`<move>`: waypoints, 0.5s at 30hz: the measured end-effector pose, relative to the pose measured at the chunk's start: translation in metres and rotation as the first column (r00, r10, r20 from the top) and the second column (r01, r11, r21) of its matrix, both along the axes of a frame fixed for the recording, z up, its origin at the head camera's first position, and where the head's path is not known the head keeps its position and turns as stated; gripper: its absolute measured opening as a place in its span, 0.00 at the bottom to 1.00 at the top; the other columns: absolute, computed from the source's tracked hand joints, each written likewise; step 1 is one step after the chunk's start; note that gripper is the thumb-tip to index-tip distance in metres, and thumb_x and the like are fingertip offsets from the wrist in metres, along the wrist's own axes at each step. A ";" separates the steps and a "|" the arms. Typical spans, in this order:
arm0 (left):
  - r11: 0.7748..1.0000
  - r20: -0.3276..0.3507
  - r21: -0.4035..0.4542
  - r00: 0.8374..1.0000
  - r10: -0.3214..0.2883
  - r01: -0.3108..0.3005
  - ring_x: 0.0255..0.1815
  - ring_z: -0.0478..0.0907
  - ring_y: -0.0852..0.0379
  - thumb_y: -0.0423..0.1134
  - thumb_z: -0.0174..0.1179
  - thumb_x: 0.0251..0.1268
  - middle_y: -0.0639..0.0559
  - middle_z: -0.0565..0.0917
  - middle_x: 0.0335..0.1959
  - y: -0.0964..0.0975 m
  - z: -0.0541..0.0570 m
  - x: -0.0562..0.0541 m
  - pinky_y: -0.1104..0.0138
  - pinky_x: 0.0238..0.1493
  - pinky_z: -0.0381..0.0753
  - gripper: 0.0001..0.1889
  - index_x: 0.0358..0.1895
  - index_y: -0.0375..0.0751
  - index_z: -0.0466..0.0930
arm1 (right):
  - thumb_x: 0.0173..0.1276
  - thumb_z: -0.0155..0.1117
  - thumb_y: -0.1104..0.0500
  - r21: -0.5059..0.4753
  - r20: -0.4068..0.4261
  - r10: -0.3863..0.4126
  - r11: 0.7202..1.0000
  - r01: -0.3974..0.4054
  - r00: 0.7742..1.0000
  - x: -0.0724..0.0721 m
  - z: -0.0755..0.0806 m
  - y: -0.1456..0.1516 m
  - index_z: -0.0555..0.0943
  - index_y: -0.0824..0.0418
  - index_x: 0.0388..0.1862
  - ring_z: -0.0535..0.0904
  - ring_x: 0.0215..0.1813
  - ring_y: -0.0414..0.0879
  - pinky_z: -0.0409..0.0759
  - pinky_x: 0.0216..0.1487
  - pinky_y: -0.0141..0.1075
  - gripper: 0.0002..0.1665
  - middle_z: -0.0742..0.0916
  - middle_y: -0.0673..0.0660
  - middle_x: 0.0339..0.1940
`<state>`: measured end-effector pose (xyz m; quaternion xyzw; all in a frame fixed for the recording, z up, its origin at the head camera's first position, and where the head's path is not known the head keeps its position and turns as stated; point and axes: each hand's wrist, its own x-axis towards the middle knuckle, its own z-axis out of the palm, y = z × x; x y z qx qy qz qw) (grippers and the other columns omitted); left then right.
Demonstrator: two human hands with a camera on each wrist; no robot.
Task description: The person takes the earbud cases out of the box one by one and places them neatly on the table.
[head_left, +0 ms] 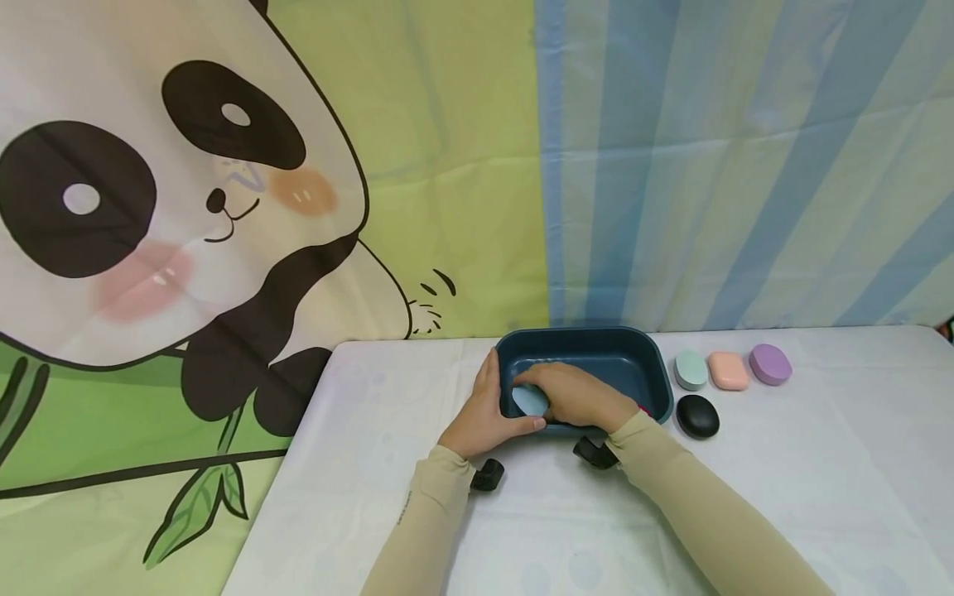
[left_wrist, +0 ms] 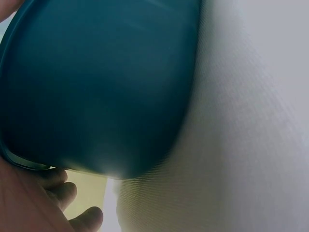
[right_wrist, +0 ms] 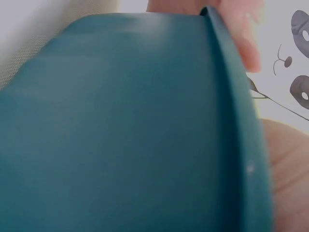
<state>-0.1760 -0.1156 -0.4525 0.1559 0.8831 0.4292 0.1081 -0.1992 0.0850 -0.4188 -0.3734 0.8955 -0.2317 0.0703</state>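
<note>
Pale-blue, smooth, rounded block (head_left: 530, 400) is inside the rim of a dark-blue, glossy, rectangular tub (head_left: 659, 364), at its left end; whether it touches the tub's floor I cannot tell. Nearest, a beige left sleeve (head_left: 425, 513) and a beige right sleeve (head_left: 701, 497) extend over a white, cloth-covered table (head_left: 537, 530); the left hand (head_left: 480, 422) is at the tub's near left corner, thumb along the near rim and spread wide from the other fingers, which lie straight along the left side; this looks like bracing, to stop the tub sliding. The right hand (head_left: 585, 397) is over the tub, its bent fingers and thumb pinching the block by its edge; that hold probably suits so small and smooth a piece. Just right of the tub lies a black, glossy, oval block (head_left: 697, 416); behind it, a mint-green rounded block (head_left: 691, 370), a peach rounded-square block (head_left: 728, 371) and a purple faceted block (head_left: 771, 364) stand in a row, perhaps placed there for the right arm's easy reach; farthest, a printed panda backdrop (head_left: 447, 165) and a blue-striped cloth (head_left: 708, 165) hang behind the table.
</note>
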 end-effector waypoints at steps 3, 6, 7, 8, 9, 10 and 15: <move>1.000 -0.007 0.003 1.000 0.000 0.000 0.82 0.32 0.52 0.65 0.72 0.53 0.51 0.29 0.83 0.001 0.000 0.000 0.48 0.76 0.54 0.70 0.80 0.53 0.21 | 0.60 0.77 0.62 -0.001 -0.011 -0.030 1.000 0.030 1.000 0.005 0.004 0.004 0.78 0.63 0.66 0.77 0.64 0.55 0.79 0.60 0.47 0.34 0.82 0.60 0.63; 1.000 -0.007 0.000 1.000 0.007 -0.007 0.82 0.33 0.51 0.64 0.72 0.53 0.50 0.30 0.83 0.001 -0.001 -0.001 0.48 0.76 0.54 0.70 0.80 0.52 0.21 | 0.59 0.78 0.64 -0.017 -0.034 -0.064 0.998 0.064 0.997 0.009 0.007 0.008 0.78 0.63 0.66 0.80 0.58 0.52 0.80 0.55 0.45 0.35 0.82 0.59 0.61; 1.000 -0.005 0.000 1.000 0.010 -0.010 0.82 0.33 0.51 0.64 0.72 0.53 0.49 0.30 0.83 0.002 -0.001 -0.001 0.47 0.76 0.54 0.70 0.80 0.52 0.21 | 0.58 0.78 0.65 -0.023 -0.043 -0.077 0.997 0.076 0.996 0.010 0.008 0.010 0.78 0.63 0.66 0.80 0.56 0.51 0.81 0.54 0.44 0.36 0.82 0.59 0.61; 1.000 -0.002 -0.001 1.000 0.012 -0.012 0.82 0.33 0.51 0.63 0.72 0.53 0.48 0.30 0.83 0.002 -0.001 -0.001 0.47 0.76 0.54 0.70 0.80 0.52 0.21 | 0.57 0.79 0.65 -0.032 -0.048 -0.095 0.995 0.093 0.994 0.011 0.008 0.011 0.78 0.63 0.66 0.80 0.54 0.51 0.81 0.53 0.44 0.36 0.82 0.59 0.60; 1.000 0.000 0.000 1.000 0.014 -0.014 0.82 0.33 0.50 0.62 0.73 0.54 0.48 0.30 0.83 0.002 -0.001 0.000 0.47 0.76 0.54 0.69 0.80 0.52 0.21 | 0.57 0.79 0.65 -0.037 -0.053 -0.114 0.993 0.112 0.992 0.012 0.009 0.012 0.78 0.63 0.66 0.80 0.53 0.50 0.81 0.52 0.44 0.37 0.82 0.59 0.60; 1.000 0.005 -0.001 1.000 0.019 -0.019 0.82 0.34 0.50 0.61 0.73 0.54 0.48 0.30 0.83 0.002 -0.001 0.000 0.47 0.76 0.54 0.69 0.80 0.52 0.21 | 0.56 0.80 0.65 -0.045 -0.056 -0.134 0.990 0.131 0.989 0.013 0.009 0.014 0.77 0.63 0.66 0.80 0.53 0.50 0.81 0.52 0.45 0.38 0.82 0.59 0.59; 1.000 0.001 0.002 1.000 0.029 -0.029 0.82 0.36 0.49 0.58 0.74 0.55 0.46 0.31 0.83 0.003 -0.001 0.001 0.47 0.75 0.55 0.68 0.81 0.51 0.22 | 0.55 0.80 0.66 -0.105 -0.071 -0.231 0.969 0.224 0.970 0.020 0.012 0.025 0.76 0.65 0.66 0.80 0.56 0.54 0.81 0.55 0.50 0.39 0.82 0.60 0.60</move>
